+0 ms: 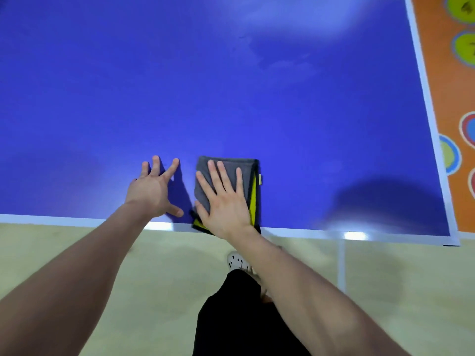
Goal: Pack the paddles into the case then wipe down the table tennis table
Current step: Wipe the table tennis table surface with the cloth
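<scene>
Right hand (226, 201) flat, fingers straight, pressing folded cloth (253, 183) at the worktop (231, 98) near edge; left hand (154, 188) splayed open beside the cloth; the cloth looks soft, light, best driven by palm pressure.

This looks like an indoor games or play hall rather than a home or office. A blue table tennis table (231, 86) with white border lines fills most of the view. It stands on a smooth beige floor (144, 268). To its right lies orange flooring (444, 104) printed with bright ringed circles (448, 154) in green, blue and red, like a children's activity area.
</scene>
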